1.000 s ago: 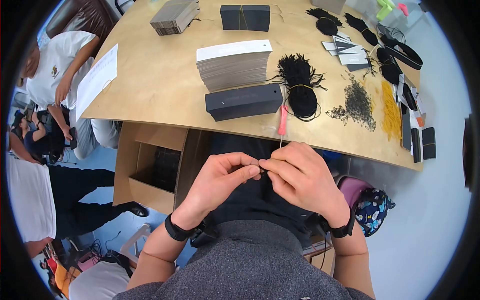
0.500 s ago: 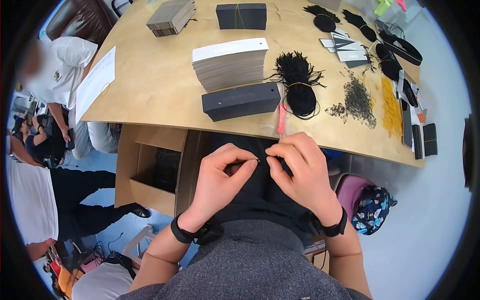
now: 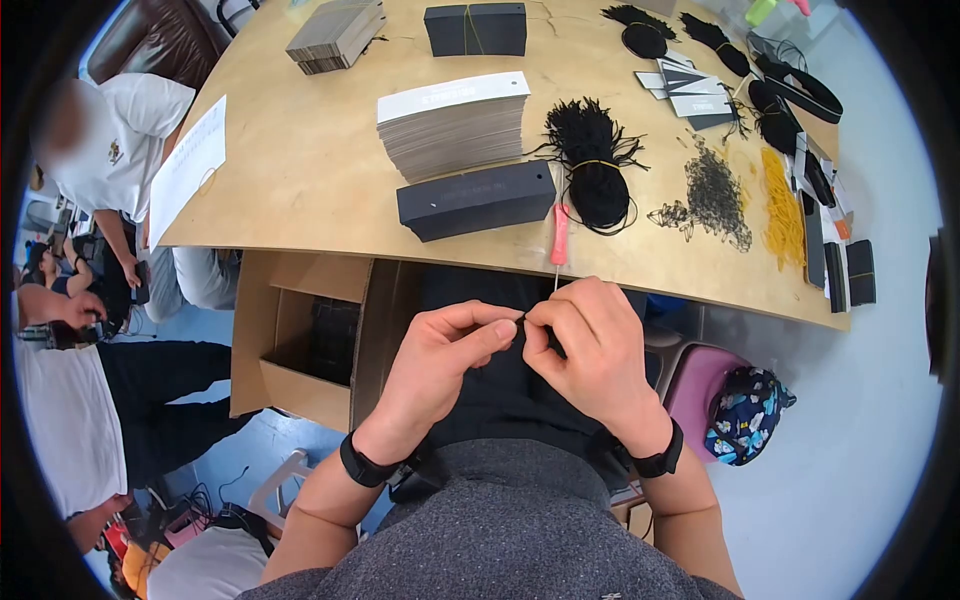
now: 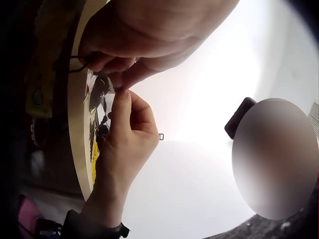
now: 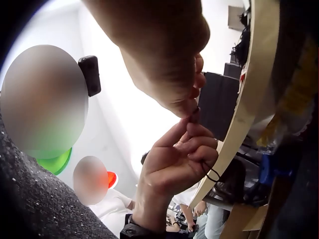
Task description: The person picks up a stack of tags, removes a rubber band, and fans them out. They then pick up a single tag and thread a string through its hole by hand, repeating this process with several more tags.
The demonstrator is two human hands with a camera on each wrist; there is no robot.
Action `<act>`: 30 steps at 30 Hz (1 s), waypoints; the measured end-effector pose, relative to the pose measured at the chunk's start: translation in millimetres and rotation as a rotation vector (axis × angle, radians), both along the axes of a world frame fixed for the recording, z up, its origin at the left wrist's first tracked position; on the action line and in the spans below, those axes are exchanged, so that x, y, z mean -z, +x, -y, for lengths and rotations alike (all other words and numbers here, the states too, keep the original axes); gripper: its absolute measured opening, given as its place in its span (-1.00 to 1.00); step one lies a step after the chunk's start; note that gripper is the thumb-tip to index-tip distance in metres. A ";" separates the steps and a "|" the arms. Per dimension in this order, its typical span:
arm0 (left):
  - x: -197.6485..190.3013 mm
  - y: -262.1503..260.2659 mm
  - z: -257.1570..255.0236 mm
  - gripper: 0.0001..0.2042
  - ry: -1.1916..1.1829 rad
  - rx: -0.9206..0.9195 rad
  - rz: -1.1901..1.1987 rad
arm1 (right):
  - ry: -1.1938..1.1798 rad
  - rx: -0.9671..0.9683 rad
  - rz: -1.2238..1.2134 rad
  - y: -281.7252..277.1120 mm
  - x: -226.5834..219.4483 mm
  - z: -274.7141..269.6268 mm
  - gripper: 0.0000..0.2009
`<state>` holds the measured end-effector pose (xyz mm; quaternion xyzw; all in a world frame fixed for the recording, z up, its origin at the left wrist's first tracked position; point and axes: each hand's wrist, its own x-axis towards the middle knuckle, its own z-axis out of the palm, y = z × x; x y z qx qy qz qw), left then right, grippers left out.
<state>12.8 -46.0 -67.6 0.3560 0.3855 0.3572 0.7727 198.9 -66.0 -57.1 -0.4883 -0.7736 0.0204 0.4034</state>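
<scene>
In front of the table edge, my left hand (image 3: 436, 362) and my right hand (image 3: 592, 350) meet at the fingertips, pinching a small dark piece (image 3: 520, 319) between them. A thin black loop (image 5: 211, 172) hangs by the left hand's curled fingers (image 5: 199, 149) in the right wrist view. The pinched piece is too small to make out. A pink-handled tool (image 3: 560, 238) lies at the table edge just beyond the hands, its thin metal shaft pointing toward them. Behind it lies a bundle of black cords (image 3: 597, 180) tied with a yellow band.
On the table (image 3: 300, 150) stand a stack of white-topped cards (image 3: 455, 130), a dark card block (image 3: 476, 200), a pile of small dark pins (image 3: 716, 200) and yellow strands (image 3: 783, 215). An open cardboard box (image 3: 305, 385) sits below at left. Other people are at the left.
The hands were together, drew apart about half a second ago, and now touch at the fingertips again. The view has shifted slightly over the table.
</scene>
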 end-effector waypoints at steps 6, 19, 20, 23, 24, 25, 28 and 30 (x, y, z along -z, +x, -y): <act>-4.2 1.8 1.2 -0.81 -0.039 0.032 -0.012 | -0.121 0.012 -0.167 3.2 -1.6 0.3 -0.78; -28.3 -9.6 -8.1 -0.91 0.496 0.121 -0.548 | -0.435 0.008 -0.497 31.6 -12.2 9.7 -0.85; -28.9 -14.8 -9.6 -0.91 0.500 0.116 -0.552 | -0.470 0.003 -0.500 40.2 -15.2 11.0 -0.87; -30.8 -24.5 -11.7 -0.94 0.630 0.099 -0.682 | -0.546 0.007 -0.404 63.3 -19.2 16.4 -0.86; -32.7 -22.5 -9.9 -0.94 0.635 0.093 -0.686 | -0.541 0.001 -0.405 60.3 -19.6 16.7 -0.86; -35.4 -18.7 -7.6 -0.93 0.693 0.085 -0.653 | -0.532 0.052 -0.439 55.7 -20.5 17.2 -0.82; -41.2 -7.9 -3.9 -0.89 0.791 0.074 -0.603 | -0.872 -0.185 -0.938 35.5 -29.6 21.3 -0.51; -45.5 -3.7 -4.9 -0.89 0.841 0.089 -0.621 | -0.928 -0.395 -1.150 9.7 -28.1 18.6 -0.47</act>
